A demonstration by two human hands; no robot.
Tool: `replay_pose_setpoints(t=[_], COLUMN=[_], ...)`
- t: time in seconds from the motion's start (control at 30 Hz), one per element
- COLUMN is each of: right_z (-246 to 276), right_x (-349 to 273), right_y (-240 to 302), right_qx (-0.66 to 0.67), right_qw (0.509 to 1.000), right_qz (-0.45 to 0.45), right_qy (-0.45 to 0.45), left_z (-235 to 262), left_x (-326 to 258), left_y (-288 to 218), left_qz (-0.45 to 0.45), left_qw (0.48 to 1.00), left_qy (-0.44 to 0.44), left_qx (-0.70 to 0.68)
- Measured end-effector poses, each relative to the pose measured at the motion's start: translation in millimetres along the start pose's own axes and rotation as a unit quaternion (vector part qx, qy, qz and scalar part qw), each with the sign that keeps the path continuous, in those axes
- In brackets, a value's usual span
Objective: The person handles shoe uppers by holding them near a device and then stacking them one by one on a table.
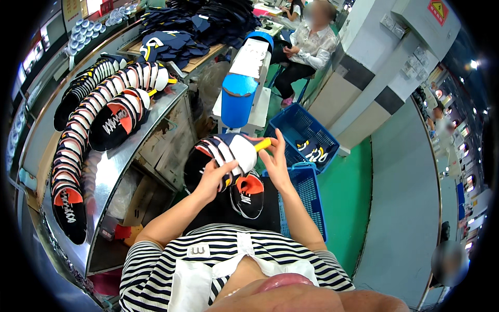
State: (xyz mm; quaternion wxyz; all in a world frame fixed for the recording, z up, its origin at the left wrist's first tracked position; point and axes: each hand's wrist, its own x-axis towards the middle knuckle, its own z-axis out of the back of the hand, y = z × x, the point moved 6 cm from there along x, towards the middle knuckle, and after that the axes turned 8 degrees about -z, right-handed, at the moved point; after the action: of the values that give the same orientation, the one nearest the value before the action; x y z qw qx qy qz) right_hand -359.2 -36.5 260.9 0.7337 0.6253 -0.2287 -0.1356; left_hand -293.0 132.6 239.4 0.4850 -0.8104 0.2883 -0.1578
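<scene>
In front of my chest is a small stack of nested shoe uppers, navy, white and black with orange lining. My left hand is closed on its near side, the thumb lying over the white part. At the stack's right end, the fingers of my right hand close around the yellow heel tab. Below the stack, a single shoe upper with orange lining and white lacing rests on the dark surface at my lap. The undersides of the held uppers are hidden.
On the metal table at left, long curved rows of nested uppers lie. A blue and white machine stands ahead. Blue baskets sit at right, one holding pieces. Dark cut pieces pile behind; a person sits beyond.
</scene>
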Motion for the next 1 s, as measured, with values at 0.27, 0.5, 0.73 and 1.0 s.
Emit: replay_pose_setpoints(t=[0.27,0.5,0.73,1.0], right_z=[-105.0,-97.5,-117.5,-92.9], right_x=[10.1,31.0,58.9,78.2], right_y=[-94.0,-157.1,-104.6,-152.6], right_qx=[0.248,0.301,0.02,0.166], right_qw=[0.929,0.922,0.992,0.958], right_qz=[-0.249,-0.243,-0.126,-0.233], right_qy=[0.118,-0.005,0.014,-0.001], left_z=[73.9,151.8,120.7,102.5], left_x=[-7.2,3.4,70.5,122.8], left_y=[-5.4,-12.0,-4.8,33.6], left_qz=[0.081,0.047,0.062,0.107], left_qw=[0.992,0.967,0.96,0.971], left_qy=[-0.024,-0.147,-0.02,-0.032], left_qx=[0.095,0.202,0.272,0.213])
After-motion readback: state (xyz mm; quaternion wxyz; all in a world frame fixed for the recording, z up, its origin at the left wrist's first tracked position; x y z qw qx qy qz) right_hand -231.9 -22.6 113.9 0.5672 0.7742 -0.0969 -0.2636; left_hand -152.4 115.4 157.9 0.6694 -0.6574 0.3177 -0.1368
